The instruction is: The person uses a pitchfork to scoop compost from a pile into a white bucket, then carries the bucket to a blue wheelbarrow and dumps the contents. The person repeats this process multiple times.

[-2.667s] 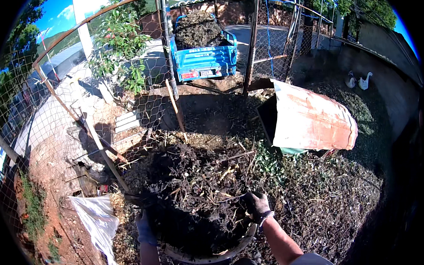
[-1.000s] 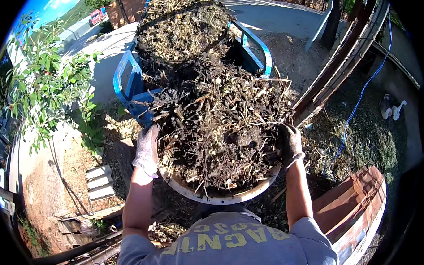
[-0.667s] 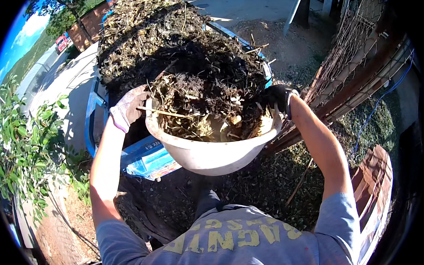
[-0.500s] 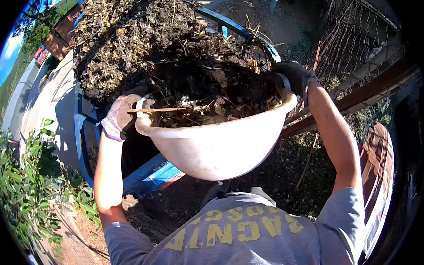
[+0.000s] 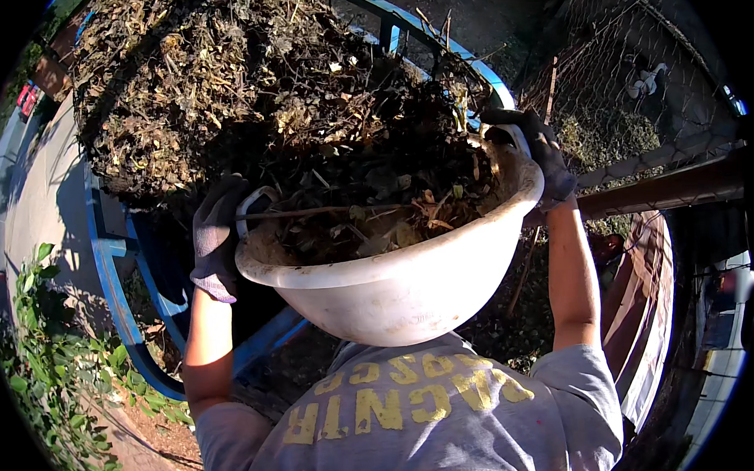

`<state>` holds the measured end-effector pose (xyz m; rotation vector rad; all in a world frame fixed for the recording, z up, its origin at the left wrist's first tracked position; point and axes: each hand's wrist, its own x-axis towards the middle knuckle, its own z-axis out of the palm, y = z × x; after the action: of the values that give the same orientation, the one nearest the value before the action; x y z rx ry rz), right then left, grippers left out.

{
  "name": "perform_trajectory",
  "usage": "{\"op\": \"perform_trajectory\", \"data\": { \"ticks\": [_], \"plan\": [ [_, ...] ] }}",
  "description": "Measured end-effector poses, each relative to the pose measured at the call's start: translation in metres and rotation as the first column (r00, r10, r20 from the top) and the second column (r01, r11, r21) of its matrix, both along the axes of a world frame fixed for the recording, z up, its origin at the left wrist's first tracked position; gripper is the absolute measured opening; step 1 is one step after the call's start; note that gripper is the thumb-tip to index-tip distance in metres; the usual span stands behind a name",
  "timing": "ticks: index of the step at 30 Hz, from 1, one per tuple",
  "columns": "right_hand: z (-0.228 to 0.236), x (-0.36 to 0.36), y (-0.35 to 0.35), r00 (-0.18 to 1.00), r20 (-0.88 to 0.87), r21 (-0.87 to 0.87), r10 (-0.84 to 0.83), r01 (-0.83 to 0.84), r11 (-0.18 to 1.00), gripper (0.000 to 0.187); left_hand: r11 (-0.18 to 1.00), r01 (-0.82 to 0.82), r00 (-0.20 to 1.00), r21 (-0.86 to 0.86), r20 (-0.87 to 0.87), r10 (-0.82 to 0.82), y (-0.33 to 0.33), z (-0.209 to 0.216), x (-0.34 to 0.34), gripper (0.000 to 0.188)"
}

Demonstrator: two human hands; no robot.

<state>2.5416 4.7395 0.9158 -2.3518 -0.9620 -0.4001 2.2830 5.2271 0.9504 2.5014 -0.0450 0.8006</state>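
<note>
A gloved right grip (image 5: pixel 542 159) clasps one handle (image 5: pixel 521 138) of a white tub (image 5: pixel 405 293), while the left grip (image 5: pixel 217 234) lies at the opposite handle (image 5: pixel 258 193), its hold unclear. Slung between both grips, seemingly for balance, the tub leans toward the leafy heap (image 5: pixel 210 83) beyond them.

Leafy green shrub (image 5: pixel 52 397) at lower left beside pale pavement (image 5: pixel 43 195); red vehicle (image 5: pixel 27 100) at upper left; white bird (image 5: pixel 645 82) near wire mesh (image 5: pixel 592 58), upper right

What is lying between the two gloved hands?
The head view shows a white tub, with dark plant litter inside, between the left hand and the right hand.
</note>
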Motion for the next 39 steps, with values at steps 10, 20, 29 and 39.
{"op": "perform_trajectory", "data": {
  "ticks": [10, 20, 29, 39],
  "plan": [
    [0.012, 0.003, 0.059, 0.984, 0.142, 0.331, 0.106, -0.148, 0.932, 0.041, 0.516, 0.145, 0.958, -0.844, 0.251, 0.14, -0.019, -0.09, -0.009, 0.035],
    [0.155, 0.06, 0.139, 0.994, 0.057, 0.589, 0.091, -0.106, 0.801, 0.044, 0.671, -0.025, 0.916, -0.741, 0.252, 0.312, 0.059, 0.071, 0.037, 0.055],
    [0.23, 0.061, 0.181, 0.96, 0.281, 0.594, -0.003, -0.172, 0.786, 0.037, 0.413, 0.352, 0.924, -0.84, 0.383, -0.008, 0.08, 0.173, 0.048, 0.049],
    [0.036, 0.117, 0.202, 0.961, 0.276, 0.513, -0.009, -0.14, 0.847, 0.036, 0.727, -0.136, 0.921, -0.673, 0.185, 0.344, 0.074, 0.028, 0.094, 0.034]
  ]
}}
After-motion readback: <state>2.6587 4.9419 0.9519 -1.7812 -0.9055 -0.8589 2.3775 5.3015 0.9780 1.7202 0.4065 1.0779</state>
